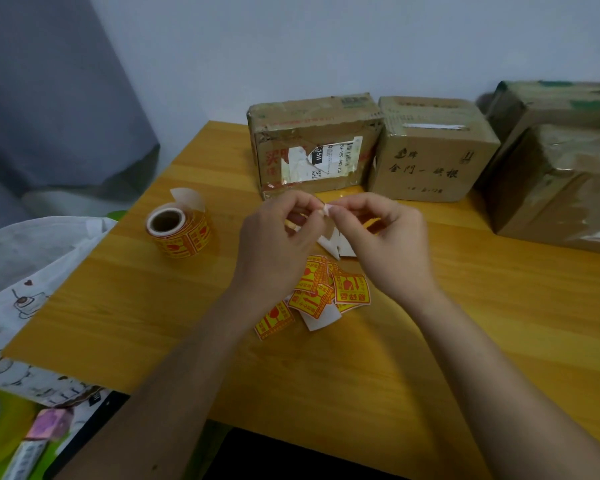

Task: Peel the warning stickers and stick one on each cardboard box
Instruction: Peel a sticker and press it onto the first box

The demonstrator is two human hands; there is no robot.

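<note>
While the cardboard boxes wait unlabelled along the table rear, beyond the sticker roll and loose stickers, a sticker is pinched at its top edge by left hand and right hand. Peeling appears under way; next, the backing must be separated cleanly.

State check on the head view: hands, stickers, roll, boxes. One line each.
left hand: pinching the held sticker, above the table
right hand: pinching the same sticker
held sticker: between both hands, white backing hanging down
loose stickers: piled on the table
sticker roll: on its side, end strip loose
cardboard boxes: closed, no warning sticker visible
</note>
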